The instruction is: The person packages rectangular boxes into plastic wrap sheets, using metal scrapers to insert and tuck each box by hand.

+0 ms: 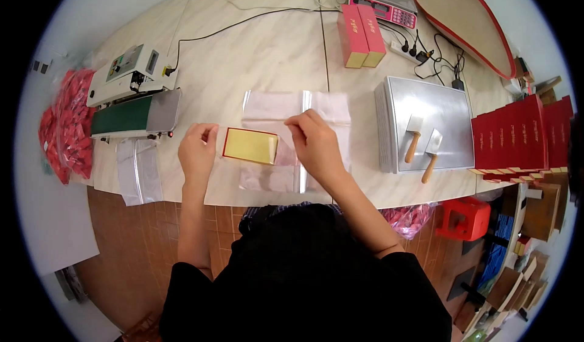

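A small box (pixel 250 146), yellow on its upper face with a red edge, lies in front of me between my two hands. To its left is my left hand (pixel 198 151), thumb and fingers pinched together. My right hand (pixel 316 144) is to the right of the box, its fingertips also pinched above clear plastic bags (pixel 328 108). Anything in either pinch is too small or too transparent to make out. The bags lie flat on the table, partly under the box and my right hand.
A sealing machine (pixel 131 92) with a green belt stands left, near a bag of red packets (pixel 67 126). Two red boxes (pixel 363 36) and a scale (pixel 383 4) are at the back. Rightward, a metal case (pixel 453 114) carries two scrapers (pixel 413 138), beside stacked red boxes (pixel 511 135).
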The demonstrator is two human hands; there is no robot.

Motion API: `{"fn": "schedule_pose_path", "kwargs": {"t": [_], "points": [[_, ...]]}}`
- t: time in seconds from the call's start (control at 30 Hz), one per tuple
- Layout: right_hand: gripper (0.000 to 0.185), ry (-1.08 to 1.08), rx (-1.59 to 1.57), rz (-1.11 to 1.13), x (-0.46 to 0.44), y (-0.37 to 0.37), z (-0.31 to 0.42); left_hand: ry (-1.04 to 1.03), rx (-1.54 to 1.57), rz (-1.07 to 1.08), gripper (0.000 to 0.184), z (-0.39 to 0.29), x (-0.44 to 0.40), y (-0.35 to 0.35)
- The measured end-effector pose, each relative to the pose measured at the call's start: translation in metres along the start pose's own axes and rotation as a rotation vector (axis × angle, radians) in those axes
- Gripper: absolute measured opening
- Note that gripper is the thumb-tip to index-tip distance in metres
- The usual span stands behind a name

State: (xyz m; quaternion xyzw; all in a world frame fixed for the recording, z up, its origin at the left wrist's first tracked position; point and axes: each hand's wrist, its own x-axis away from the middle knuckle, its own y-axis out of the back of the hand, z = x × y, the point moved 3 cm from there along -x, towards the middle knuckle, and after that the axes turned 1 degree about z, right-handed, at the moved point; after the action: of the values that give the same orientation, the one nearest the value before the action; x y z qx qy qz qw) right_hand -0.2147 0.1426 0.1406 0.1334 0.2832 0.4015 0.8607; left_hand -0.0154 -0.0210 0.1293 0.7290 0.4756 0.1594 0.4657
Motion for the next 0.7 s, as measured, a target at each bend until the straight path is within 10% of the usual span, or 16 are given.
{"fn": "schedule_pose_path", "kwargs": {"t": [0.17,0.33,0.7], "points": [[0.011,-0.11,-0.012,-0.083,0.02,0.046,-0.034,-0.199,0.088,-0.086,0.014,-0.038,0.004,0.017],[0.013,-0.273,0.19,-0.222,0.075,0.103,-0.095,-0.555,0.005,0.329,0.024,-0.077,0.033,0.008],[0.016,-0.571,0.67,-0.597,0.15,0.232,-0.164,-0.632,-0.038,0.377,0.009,-0.08,0.044,-0.023]]}}
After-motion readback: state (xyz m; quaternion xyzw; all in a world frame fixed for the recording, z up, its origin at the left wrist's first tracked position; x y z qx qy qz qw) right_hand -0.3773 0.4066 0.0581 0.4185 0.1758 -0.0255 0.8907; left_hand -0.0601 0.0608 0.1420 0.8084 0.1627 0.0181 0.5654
